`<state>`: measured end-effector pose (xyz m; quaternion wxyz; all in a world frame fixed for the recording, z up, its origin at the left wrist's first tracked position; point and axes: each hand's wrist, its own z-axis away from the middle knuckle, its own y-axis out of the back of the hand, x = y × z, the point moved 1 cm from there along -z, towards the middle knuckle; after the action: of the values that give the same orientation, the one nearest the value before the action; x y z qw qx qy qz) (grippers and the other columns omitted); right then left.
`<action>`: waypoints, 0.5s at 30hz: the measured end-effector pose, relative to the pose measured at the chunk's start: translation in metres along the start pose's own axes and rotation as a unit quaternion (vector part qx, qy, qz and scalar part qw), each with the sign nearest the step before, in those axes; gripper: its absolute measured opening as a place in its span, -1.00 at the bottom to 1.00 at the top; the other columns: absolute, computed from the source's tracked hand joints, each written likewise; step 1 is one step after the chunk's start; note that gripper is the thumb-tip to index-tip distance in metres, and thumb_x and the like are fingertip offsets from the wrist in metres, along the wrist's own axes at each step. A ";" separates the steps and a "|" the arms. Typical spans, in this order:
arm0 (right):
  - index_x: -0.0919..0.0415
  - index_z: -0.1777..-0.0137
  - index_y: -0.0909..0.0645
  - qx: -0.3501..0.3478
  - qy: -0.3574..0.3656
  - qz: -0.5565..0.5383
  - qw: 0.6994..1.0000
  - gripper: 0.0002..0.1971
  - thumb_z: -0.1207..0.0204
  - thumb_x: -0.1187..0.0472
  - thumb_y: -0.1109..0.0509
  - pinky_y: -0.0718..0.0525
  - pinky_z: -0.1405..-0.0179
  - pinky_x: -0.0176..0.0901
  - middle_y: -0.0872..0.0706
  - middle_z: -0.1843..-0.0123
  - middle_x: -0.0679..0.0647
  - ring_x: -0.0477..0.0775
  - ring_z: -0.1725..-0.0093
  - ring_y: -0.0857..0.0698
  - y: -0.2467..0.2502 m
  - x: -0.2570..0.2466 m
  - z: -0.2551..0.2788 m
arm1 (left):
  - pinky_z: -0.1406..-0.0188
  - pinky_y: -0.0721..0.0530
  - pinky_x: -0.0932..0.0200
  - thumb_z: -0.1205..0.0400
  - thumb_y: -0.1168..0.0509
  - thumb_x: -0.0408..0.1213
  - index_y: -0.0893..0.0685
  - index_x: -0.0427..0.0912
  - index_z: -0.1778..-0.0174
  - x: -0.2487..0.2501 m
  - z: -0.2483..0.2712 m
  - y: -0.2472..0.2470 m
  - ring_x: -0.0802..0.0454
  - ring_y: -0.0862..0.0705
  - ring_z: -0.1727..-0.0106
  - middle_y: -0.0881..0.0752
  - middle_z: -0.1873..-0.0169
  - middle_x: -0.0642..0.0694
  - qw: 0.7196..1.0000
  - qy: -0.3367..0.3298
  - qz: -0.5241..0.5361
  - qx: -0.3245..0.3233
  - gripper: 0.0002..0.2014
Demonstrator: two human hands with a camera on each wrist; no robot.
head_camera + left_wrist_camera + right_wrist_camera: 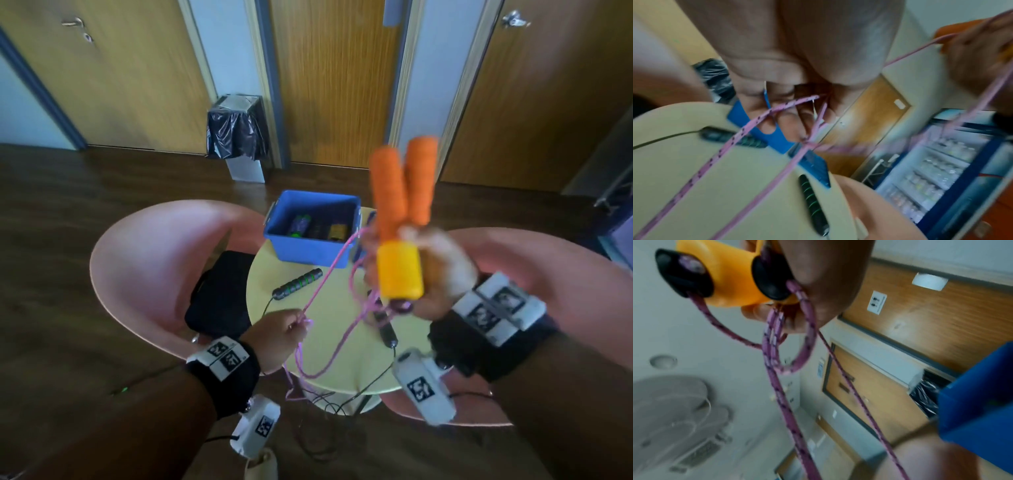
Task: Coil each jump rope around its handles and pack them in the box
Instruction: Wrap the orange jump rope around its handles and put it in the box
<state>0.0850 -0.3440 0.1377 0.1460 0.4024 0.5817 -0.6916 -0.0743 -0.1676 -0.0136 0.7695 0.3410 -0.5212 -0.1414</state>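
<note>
The round table [342, 329] carried the blue box [310, 248] at its far edge, with coiled ropes already inside; a black-handled rope [297, 284] lay uncoiled just in front of the box. Step in hand, as judged: starting the coil on the orange-handled rope. The right hand [431, 274] was raised above the table, fingers curled round both orange handles [400, 205], foam ends up and splayed. The left hand [277, 337], lower and nearer, pinched the pink cord [325, 284] between thumb and fingers. Next move probably calls for carrying the cord round the paired handles under steady tension, with slack loops hanging off the table edge.
</note>
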 end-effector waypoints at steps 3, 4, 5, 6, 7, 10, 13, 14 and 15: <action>0.33 0.08 -0.71 -0.022 0.107 -0.031 0.994 -0.44 0.07 0.10 -0.79 -0.77 0.32 -0.08 -0.72 0.20 0.23 0.23 0.22 -0.81 -0.007 -0.033 -0.004 | -0.04 -0.67 -0.16 -0.55 -0.15 0.17 -0.58 0.13 0.32 -0.023 0.009 -0.015 0.02 -0.61 0.28 -0.62 0.39 0.00 0.996 0.063 0.066 -0.008 -0.73; 0.33 0.06 -0.70 -0.026 0.100 -0.024 0.994 -0.41 0.09 0.12 -0.80 -0.78 0.31 -0.05 -0.72 0.14 0.29 0.28 0.16 -0.82 -0.007 -0.034 -0.004 | -0.06 -0.67 -0.15 -0.53 -0.15 0.18 -0.58 0.15 0.31 -0.022 0.011 -0.015 0.04 -0.61 0.28 -0.63 0.38 0.01 0.993 0.073 0.091 0.007 -0.75; 0.34 0.00 -0.69 -0.022 0.076 -0.009 0.997 -0.33 0.13 0.14 -0.82 -0.78 0.32 -0.01 -0.70 0.08 0.35 0.32 0.13 -0.83 -0.007 -0.029 -0.004 | -0.02 -0.67 -0.12 -0.56 -0.16 0.16 -0.58 0.09 0.29 -0.014 0.011 -0.011 0.05 -0.61 0.31 -0.62 0.41 0.01 0.991 0.071 0.110 0.023 -0.74; 0.36 -0.07 -0.65 -0.003 0.048 0.024 0.999 -0.24 0.17 0.16 -0.83 -0.79 0.32 0.03 -0.68 0.05 0.39 0.36 0.11 -0.83 -0.005 -0.020 -0.004 | 0.05 -0.66 -0.11 -0.62 -0.16 0.10 -0.57 0.03 0.28 -0.003 0.010 -0.005 0.04 -0.60 0.37 -0.61 0.45 0.00 0.989 0.066 0.126 0.036 -0.72; 0.39 -0.10 -0.62 0.028 0.019 0.073 0.997 -0.21 0.18 0.20 -0.83 -0.79 0.30 0.07 -0.70 0.08 0.38 0.38 0.09 -0.83 0.000 -0.007 -0.007 | 0.12 -0.63 -0.12 -0.66 -0.15 0.06 -0.56 0.02 0.29 0.010 0.007 0.003 0.03 -0.59 0.40 -0.61 0.47 -0.01 0.987 0.050 0.145 0.047 -0.71; 0.35 -0.01 -0.66 0.109 -0.032 0.198 0.974 -0.56 -0.09 0.36 -0.61 -0.78 -0.02 0.27 -0.80 0.19 0.23 0.45 -0.05 -0.78 0.011 0.034 -0.014 | 0.27 -0.63 0.05 -0.70 -0.13 0.00 -0.59 0.01 0.27 0.063 0.001 0.031 -0.03 -0.62 0.38 -0.67 0.36 -0.11 0.971 -0.039 0.220 0.086 -0.71; 0.37 -0.05 -0.71 0.169 -0.048 0.175 0.969 -0.54 -0.11 0.25 -0.59 -0.68 -0.08 0.26 -0.79 0.09 0.31 0.45 -0.03 -0.74 0.013 0.055 -0.017 | 0.28 -0.65 0.08 -0.82 -0.09 -0.19 -0.56 -0.13 0.22 0.108 -0.004 0.059 -0.05 -0.64 0.40 -0.66 0.37 -0.23 0.954 -0.099 0.249 0.134 -0.69; 0.38 -0.08 -0.70 0.168 -0.051 0.150 0.973 -0.51 -0.11 0.23 -0.58 -0.69 -0.08 0.27 -0.78 0.05 0.33 0.42 -0.01 -0.75 0.011 0.058 -0.017 | 0.29 -0.65 0.06 -0.82 -0.08 -0.20 -0.55 -0.10 0.23 0.118 -0.006 0.068 -0.02 -0.64 0.44 -0.65 0.40 -0.21 0.949 -0.113 0.249 0.153 -0.69; 0.37 -0.10 -0.69 0.156 -0.055 0.125 0.978 -0.48 -0.09 0.22 -0.58 -0.72 -0.04 0.23 -0.79 0.05 0.31 0.39 0.04 -0.77 0.010 0.061 -0.017 | 0.30 -0.64 0.03 -0.80 -0.08 -0.17 -0.54 -0.06 0.24 0.128 -0.008 0.075 0.00 -0.63 0.46 -0.64 0.40 -0.19 0.945 -0.131 0.250 0.166 -0.70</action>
<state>0.0598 -0.3152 0.0866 0.1985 0.4511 0.4031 -0.7711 -0.0238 -0.1830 0.1256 0.6376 0.3017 -0.7017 0.1007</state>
